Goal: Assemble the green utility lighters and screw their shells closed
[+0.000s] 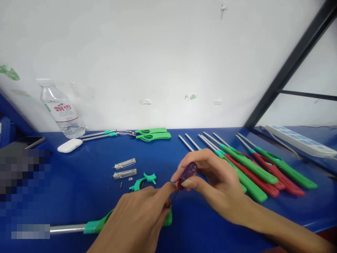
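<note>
My right hand (219, 186) is closed around the purple and red handle of a small screwdriver (190, 170), whose thin shaft slants down to the left. Under my left hand (138, 212), a green gas lighter (97, 226) with a long metal tube lies flat on the table. My left fingers grip its body near the butt end, beside the screwdriver shaft; the screwdriver's tip is hidden there. Just beyond my left hand are turquoise curved plastic pieces (137, 184), a small screw (121, 185) and clear fuel tanks (125, 174).
Several green and red lighters (252, 165) are lined up at the right. Opened green lighter shells (153, 136) lie by the wall. At the left are a water bottle (63, 112), a white case (70, 145) and a phone (23, 151). A power strip (302, 140) sits far right.
</note>
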`<state>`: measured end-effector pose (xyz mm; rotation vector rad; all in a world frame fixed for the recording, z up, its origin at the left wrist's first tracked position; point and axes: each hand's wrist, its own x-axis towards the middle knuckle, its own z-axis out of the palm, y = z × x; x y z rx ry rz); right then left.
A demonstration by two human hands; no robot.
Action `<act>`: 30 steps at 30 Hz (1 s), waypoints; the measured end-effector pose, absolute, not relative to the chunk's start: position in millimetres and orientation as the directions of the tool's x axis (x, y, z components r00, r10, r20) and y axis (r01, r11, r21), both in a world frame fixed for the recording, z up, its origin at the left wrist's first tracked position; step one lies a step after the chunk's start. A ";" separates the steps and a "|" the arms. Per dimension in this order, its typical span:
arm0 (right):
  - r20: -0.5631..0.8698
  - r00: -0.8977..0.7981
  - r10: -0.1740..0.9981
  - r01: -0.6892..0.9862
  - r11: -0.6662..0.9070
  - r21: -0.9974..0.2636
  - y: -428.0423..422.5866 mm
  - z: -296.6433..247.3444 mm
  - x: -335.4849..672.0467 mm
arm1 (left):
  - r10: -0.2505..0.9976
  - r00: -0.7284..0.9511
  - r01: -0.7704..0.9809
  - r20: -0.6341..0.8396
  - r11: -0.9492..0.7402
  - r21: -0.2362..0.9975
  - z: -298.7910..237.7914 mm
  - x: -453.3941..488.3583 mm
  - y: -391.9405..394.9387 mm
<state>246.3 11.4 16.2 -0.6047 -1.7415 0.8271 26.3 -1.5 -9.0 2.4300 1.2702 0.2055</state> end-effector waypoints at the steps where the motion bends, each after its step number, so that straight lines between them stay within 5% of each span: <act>1: 0.601 -0.311 0.737 0.009 0.634 -0.773 11.3 15.9 246.2 | 0.811 0.583 0.758 -0.051 -0.520 0.394 -8.4 27.3 -1.1; 10: 0.640 -0.328 0.695 0.086 0.697 -0.712 10.4 9.3 247.4 | 0.806 0.591 0.758 -0.004 -0.554 0.345 -5.3 13.0 -2.3; 17: 0.723 -0.486 0.491 0.118 0.857 -0.502 11.8 13.7 248.8 | 0.811 0.585 0.776 -0.033 -0.547 0.316 -4.9 -5.1 -7.3; 24: 0.648 -0.455 0.611 0.157 0.771 -0.617 9.8 12.5 247.0 | 0.797 0.603 0.758 -0.026 -0.563 0.330 -12.6 13.6 -6.0; 30: 0.722 -0.419 0.550 0.201 0.832 -0.517 10.9 15.1 249.0 | 0.812 0.580 0.775 -0.061 -0.527 0.347 -10.1 14.7 -8.3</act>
